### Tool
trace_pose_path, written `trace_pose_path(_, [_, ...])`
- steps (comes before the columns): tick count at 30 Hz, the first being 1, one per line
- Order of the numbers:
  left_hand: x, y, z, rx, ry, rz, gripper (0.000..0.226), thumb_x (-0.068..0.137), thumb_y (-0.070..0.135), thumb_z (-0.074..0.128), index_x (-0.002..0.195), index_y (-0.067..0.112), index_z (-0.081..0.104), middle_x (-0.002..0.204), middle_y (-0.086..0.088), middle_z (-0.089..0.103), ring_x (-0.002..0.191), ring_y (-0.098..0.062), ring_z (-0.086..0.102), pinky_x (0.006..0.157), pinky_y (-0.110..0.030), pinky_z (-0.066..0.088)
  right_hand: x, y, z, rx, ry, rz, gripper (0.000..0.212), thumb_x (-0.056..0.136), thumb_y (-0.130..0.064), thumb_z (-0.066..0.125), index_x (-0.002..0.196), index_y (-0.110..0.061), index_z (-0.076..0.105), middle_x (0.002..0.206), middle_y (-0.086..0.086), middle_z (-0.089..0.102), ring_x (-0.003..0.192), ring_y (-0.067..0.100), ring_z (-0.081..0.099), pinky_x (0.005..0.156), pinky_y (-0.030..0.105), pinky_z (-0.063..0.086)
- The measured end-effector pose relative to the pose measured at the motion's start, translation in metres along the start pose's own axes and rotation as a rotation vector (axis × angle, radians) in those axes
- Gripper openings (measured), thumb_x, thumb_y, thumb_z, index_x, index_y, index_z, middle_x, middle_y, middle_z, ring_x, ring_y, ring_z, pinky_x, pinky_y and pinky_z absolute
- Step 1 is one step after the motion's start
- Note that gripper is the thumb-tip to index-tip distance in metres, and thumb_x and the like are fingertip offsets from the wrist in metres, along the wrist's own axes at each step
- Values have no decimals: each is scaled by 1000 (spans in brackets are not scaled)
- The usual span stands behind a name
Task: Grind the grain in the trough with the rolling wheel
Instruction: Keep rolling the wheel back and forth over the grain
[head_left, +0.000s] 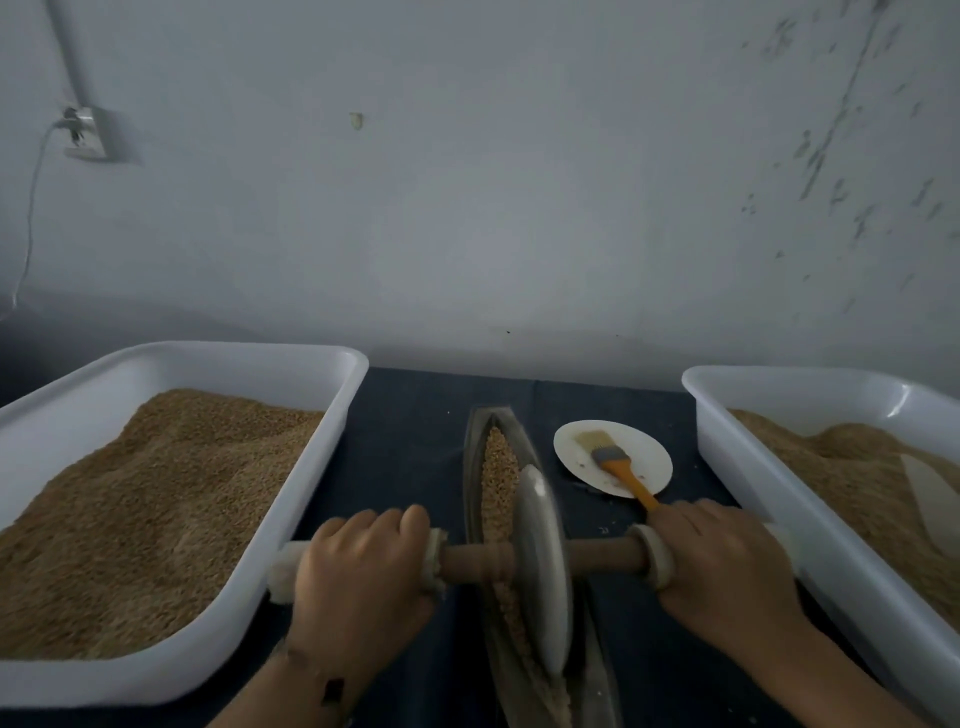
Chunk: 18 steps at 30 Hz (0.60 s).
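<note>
Narrow boat-shaped metal trough (475, 467) holding tan grain (500, 467), lying lengthwise at the centre of a dark blue cloth-covered table (405, 441); grey metal rolling wheel (540, 566) stands upright in it on a brown wooden axle (602, 556). Left hand (363, 566) and right hand (727, 566): each grip clenched round a white-padded axle end. Flanking: two white plastic tubs (208, 358) of grain; white round plate (571, 452) bearing an orange-handled brush (618, 465).

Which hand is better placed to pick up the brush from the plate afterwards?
Right. The right hand grips the axle just beside the brush on the plate; the left hand sits across the trough.
</note>
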<state>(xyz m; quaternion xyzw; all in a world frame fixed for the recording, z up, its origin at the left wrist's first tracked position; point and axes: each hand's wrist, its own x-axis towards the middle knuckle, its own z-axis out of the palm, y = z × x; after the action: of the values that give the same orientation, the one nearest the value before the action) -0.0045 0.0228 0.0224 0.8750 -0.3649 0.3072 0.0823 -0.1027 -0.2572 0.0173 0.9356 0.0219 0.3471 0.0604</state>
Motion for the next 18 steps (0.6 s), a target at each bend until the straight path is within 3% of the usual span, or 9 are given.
trace_pose_path(3, [26,-10,25,-21,-70,-57,41,42,21,86,56,19,47,47,5,47,39,-15,44,44,-26,32,24,4,22,-51,-74,68,33,45,-12,85,68,-15,62,59,0,59,51,21,55,44,34,45])
trace_pose_path(6, [52,-23,46,56,-121,-185,25,75,34,66,72,26,42,66,11,48,59,-10,43,59,-25,32,53,13,44,-144,-231,118,20,74,-26,69,93,-23,64,82,-4,66,75,18,61,65,33,47])
trace_pose_path(9, [70,-27,53,101,-96,-205,22,83,38,55,76,25,39,74,10,55,67,-11,52,61,-25,31,75,18,55,-102,-274,165,8,80,-27,59,83,-25,53,87,-5,65,78,17,58,62,29,35])
trace_pose_path(12, [74,-22,49,118,-106,-191,21,83,36,56,76,24,41,77,6,61,71,-14,58,61,-26,32,75,20,56,-66,-312,191,9,82,-29,57,89,-24,56,88,-4,66,78,17,59,62,30,40])
trace_pose_path(15, [59,-16,35,102,-109,-133,28,68,27,76,66,19,49,59,2,58,53,-17,55,54,-25,31,56,15,47,-106,-284,160,23,80,-28,61,102,-23,64,87,-3,67,79,19,61,67,32,45])
trace_pose_path(18, [36,-10,18,54,-48,-53,42,40,17,89,54,15,50,45,1,48,37,-17,45,43,-25,33,29,6,31,-72,-88,91,29,60,-13,80,87,-11,69,67,4,63,59,23,58,52,34,46])
